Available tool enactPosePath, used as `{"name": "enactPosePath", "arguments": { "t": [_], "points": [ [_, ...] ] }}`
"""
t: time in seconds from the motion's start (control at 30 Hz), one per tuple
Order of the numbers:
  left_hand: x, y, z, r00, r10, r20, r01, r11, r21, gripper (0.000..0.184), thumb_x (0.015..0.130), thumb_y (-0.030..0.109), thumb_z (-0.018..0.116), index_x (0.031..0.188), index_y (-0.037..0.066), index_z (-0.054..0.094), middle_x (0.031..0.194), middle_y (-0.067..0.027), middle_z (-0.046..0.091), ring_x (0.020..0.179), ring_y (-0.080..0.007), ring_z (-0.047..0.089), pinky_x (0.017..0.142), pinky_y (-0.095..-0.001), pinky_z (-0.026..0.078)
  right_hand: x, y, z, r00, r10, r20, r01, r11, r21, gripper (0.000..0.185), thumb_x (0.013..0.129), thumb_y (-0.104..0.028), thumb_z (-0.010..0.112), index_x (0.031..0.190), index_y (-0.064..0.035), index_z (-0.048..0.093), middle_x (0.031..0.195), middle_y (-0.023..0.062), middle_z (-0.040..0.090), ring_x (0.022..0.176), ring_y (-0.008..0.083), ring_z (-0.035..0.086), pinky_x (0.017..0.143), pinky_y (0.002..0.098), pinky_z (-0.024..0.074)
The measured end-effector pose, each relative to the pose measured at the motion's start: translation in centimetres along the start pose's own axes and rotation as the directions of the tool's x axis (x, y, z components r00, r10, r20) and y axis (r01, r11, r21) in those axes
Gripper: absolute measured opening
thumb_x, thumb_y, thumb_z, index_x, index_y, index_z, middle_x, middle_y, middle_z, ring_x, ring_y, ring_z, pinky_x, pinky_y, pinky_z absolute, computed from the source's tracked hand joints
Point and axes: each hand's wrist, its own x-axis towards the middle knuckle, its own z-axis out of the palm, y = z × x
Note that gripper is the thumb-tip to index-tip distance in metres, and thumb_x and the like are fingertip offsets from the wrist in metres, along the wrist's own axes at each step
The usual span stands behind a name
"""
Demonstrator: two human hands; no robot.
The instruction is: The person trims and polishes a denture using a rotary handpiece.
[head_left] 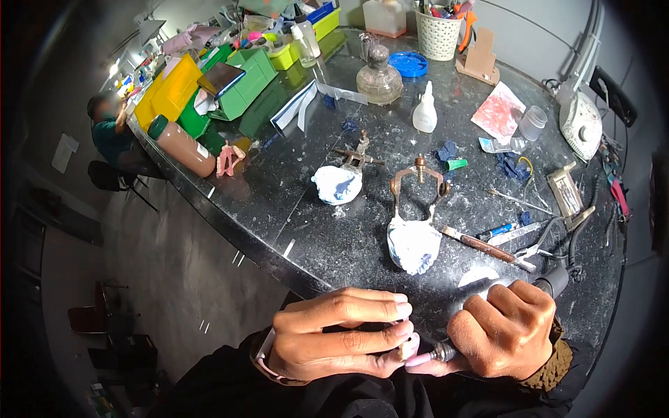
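Observation:
At the table's front edge, my left hand (341, 334) is closed on a small pink denture piece (412, 345) with a tooth-coloured part; the fingers cover most of it. My right hand (505, 331) wraps around a dark rotary handpiece (442, 351), its metal nose pointing left at the denture piece. Whether the tip touches the piece, I cannot tell. The right thumb reaches to the left fingertips. Just beyond the hands stands a white plaster cast (414, 245) on a brass-coloured articulator (420, 173). Farther left sits a second plaster cast (337, 185) with its own metal frame.
A brown-handled tool (488, 249), a blue marker (497, 232) and pliers (536, 247) lie beyond my right hand. A white dropper bottle (424, 111) and glass burner (379, 80) stand farther back. Left are a brown bottle (182, 146) and green bins (244, 83). A person (115, 136) sits far left.

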Motion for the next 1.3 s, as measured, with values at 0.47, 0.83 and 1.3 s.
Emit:
{"name": "enactPosePath", "arguments": {
  "t": [0.47, 0.83, 1.3],
  "points": [
    [0.0, 0.4, 0.2, 0.999, -0.04, 0.0, 0.04, 0.999, -0.02, 0.029, 0.053, 0.004, 0.082, 0.077, -0.002, 0.067, 0.087, -0.0147, 0.061, 0.08, -0.0276, 0.065, 0.07, -0.0296, 0.057, -0.1, 0.2, 0.2, 0.997, -0.066, -0.048, 0.066, 0.998, 0.0, 0.058, 0.058, -0.056, 0.069, 0.047, -0.0127, 0.032, 0.044, -0.0047, 0.028, 0.036, 0.0079, 0.03, 0.037, 0.0231, 0.0181],
    [-0.4, 0.6, 0.7, 0.994, -0.063, -0.087, 0.063, 0.998, 0.008, 0.032, 0.051, 0.003, 0.082, 0.078, -0.002, 0.066, 0.085, -0.0125, 0.059, 0.082, -0.0285, 0.064, 0.07, -0.0294, 0.057, -0.5, 0.3, 0.7, 0.989, -0.098, -0.112, 0.095, 0.995, -0.025, 0.056, 0.061, -0.053, 0.066, 0.047, -0.0122, 0.031, 0.043, -0.0042, 0.029, 0.035, 0.0079, 0.03, 0.038, 0.023, 0.0165],
    [-0.6, 0.5, 0.8, 0.991, -0.005, -0.131, -0.009, 0.994, -0.108, 0.03, 0.055, 0.003, 0.08, 0.081, -0.002, 0.067, 0.087, -0.0129, 0.062, 0.084, -0.0283, 0.064, 0.076, -0.0328, 0.056, -0.3, 0.0, 0.5, 0.997, 0.04, -0.067, -0.03, 0.989, 0.144, 0.027, 0.036, -0.032, 0.045, 0.052, -0.0113, 0.037, 0.046, -0.0037, 0.03, 0.037, 0.0085, 0.03, 0.037, 0.0241, 0.0165]
  ]
}}
